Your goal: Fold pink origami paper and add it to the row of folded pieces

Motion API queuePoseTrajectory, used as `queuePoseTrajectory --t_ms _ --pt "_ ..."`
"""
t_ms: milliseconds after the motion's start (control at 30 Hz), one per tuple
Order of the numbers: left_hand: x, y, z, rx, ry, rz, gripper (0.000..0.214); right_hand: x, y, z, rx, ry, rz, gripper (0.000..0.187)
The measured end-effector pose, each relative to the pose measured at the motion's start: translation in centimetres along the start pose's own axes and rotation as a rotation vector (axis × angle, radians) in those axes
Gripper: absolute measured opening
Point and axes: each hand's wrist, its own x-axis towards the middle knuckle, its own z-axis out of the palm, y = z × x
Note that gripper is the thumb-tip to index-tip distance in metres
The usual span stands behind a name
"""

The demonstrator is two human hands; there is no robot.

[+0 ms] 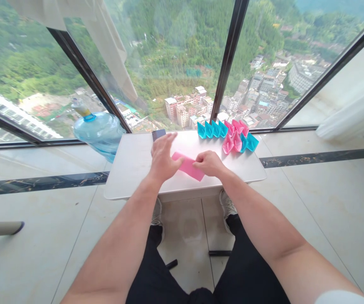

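A folded pink sheet of paper (188,168) is tilted between my hands, over the front middle of the small white table (131,169). My right hand (211,163) pinches its right part between thumb and bent fingers. At the paper's left end is my left hand (164,157), its fingers spread and its thumb at the paper's edge. Several folded blue paper boats (211,130) stand in a row at the table's back edge. Beside them, to the right, are pink paper boats (232,142) and more blue paper boats (249,142).
A dark phone (159,134) lies at the back edge, partly behind my left hand. A large blue water bottle (98,128) stands left of the table. Tall windows rise behind the table. My shoes (227,204) are under its front edge.
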Motion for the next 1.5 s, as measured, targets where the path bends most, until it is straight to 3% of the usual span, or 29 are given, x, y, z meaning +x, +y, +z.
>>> queuePoseTrajectory --t_ms 67,167,300,433,567,667,733,800,867,933,1067,1300,1500 --pt "-0.3 0.9 -0.2 0.187 -0.194 0.154 0.042 -0.2 -0.3 -0.2 -0.112 -0.067 -0.077 0.018" --pt "-0.7 1.4 0.2 0.351 -0.451 0.201 0.016 -0.5 -1.0 -0.2 -0.228 -0.152 -0.164 0.021" --pt "-0.5 1.1 0.5 0.429 -0.605 0.200 0.018 -0.9 -1.7 -0.5 -0.254 -0.239 -0.196 0.019" --pt "0.2 0.2 -1.1 0.444 -0.598 0.190 0.018 -1.1 -1.7 -1.9 -0.204 -0.320 -0.134 0.012" --pt "0.7 -0.7 -3.9 0.417 -0.541 0.016 0.016 -1.0 -1.4 -3.7 -0.165 -0.388 -0.049 0.011" --pt "0.6 -0.8 -4.9 0.382 -0.458 -0.063 0.019 -1.0 -1.3 -4.2 -0.178 -0.417 -0.030 0.010" --pt "0.4 -0.3 -4.4 0.299 -0.443 -0.025 0.027 -1.0 -1.4 -3.9 -0.167 -0.444 -0.028 0.011" --pt "0.1 0.4 -3.2 0.232 -0.518 0.013 0.033 -0.9 -1.4 -3.4 -0.128 -0.471 -0.028 0.012" --pt "-0.1 1.0 -2.1 0.251 -0.649 -0.004 0.024 -0.9 -1.5 -2.9 -0.090 -0.468 -0.019 0.014" --pt "-0.1 1.4 -1.4 0.294 -0.672 -0.031 0.023 -0.9 -1.5 -2.7 -0.067 -0.429 -0.006 0.016" --pt "0.3 1.1 -1.9 0.235 -0.662 -0.111 0.024 -0.8 -1.0 -3.3 0.006 -0.368 0.011 0.023" --pt "0.7 -0.8 -2.6 0.171 -0.706 -0.267 0.026 -0.1 0.9 -4.2 0.054 -0.243 0.074 0.019" --pt "1.0 -2.0 -2.7 0.114 -0.760 -0.291 0.025 0.6 1.8 -4.1 0.135 -0.178 0.116 0.019"
